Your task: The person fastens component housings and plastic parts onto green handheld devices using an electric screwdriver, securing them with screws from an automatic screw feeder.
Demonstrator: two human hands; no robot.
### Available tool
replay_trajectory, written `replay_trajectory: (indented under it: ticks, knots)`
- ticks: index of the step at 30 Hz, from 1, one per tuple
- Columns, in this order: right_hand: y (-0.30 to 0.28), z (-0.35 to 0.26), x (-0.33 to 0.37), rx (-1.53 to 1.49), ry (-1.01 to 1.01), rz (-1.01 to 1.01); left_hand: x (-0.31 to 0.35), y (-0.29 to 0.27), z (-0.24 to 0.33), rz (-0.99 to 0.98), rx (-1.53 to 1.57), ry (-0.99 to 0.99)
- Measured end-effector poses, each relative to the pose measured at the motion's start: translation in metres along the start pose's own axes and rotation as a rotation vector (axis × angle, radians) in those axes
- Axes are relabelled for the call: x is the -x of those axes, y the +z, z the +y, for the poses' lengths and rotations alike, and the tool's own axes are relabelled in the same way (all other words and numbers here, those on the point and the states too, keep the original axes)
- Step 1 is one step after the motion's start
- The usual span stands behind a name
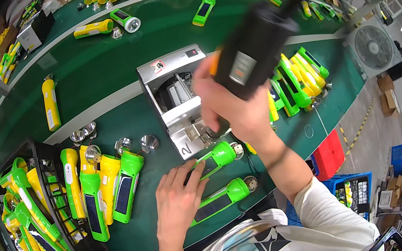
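My right hand is wrapped round a black electric screwdriver, slightly blurred, raised over the front right of a metal screw feeder. The driver's lower end is partly hidden by the hand, so I cannot tell whether it touches the feeder. My left hand grips a green flashlight lying on the table, its fingers over the dark panel. A silver reflector cup hangs at that flashlight's head. Nearer me lies a second green flashlight, also with a loose reflector at its head.
To the left, a black crate is piled with green and yellow flashlights; several more lean beside it. Loose reflectors lie near the feeder. A row of flashlights lies to the right. Beyond are a white fan and a red bin.
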State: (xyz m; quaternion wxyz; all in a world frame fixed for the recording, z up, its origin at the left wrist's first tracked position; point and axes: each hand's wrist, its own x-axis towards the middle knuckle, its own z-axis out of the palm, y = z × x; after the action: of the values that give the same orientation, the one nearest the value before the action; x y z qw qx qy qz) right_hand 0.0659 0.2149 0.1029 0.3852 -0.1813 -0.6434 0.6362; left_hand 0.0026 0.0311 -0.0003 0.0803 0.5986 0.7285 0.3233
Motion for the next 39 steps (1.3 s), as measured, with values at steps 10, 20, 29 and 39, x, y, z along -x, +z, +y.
replay_trajectory:
  ticks: [10,20,29,39]
  knots:
    - [-0.003,-0.013,0.01,-0.024,-0.089,-0.025,0.002,-0.001,0.0,0.022,0.0,0.017]
    - [0.004,0.006,0.011,-0.05,-0.049,0.011,0.0,0.001,0.002,0.026,-0.008,0.025]
    - [0.003,-0.012,-0.001,-0.048,0.01,-0.004,0.004,0.004,-0.002,0.04,-0.018,0.043]
    - [-0.001,-0.006,0.017,0.021,-0.167,-0.003,0.003,0.002,0.0,0.04,-0.001,0.037]
